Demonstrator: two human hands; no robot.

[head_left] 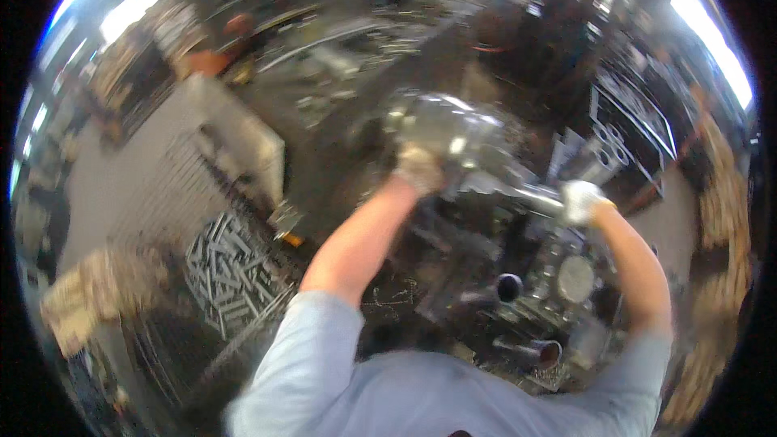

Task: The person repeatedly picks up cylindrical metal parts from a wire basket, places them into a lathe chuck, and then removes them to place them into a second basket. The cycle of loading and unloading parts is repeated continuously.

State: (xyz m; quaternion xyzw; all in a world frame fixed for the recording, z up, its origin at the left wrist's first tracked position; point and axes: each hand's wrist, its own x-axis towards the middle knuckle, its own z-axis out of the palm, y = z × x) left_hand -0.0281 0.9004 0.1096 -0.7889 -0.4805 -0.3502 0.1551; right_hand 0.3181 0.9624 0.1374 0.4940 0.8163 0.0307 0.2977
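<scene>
My right hand (580, 202), in a white glove, is closed round the right end of a shiny metal tube (538, 197). The tube runs leftward to a large, bright, round metal machine part (453, 125), which looks like a lathe chuck. Against the lower left side of that round part is my left hand (418, 168), also gloved. Motion blur smears its fingers, so their grip cannot be made out. Where the tube meets the round part is blurred too.
Below the tube, dark open-ended pipes (508, 287) and a round metal machine piece (575, 278) sit close to my body. A heap of short metal rods (231, 275) lies at left. Several tubes (607, 147) rest in a rack at right. A pale panel (243, 142) stands left.
</scene>
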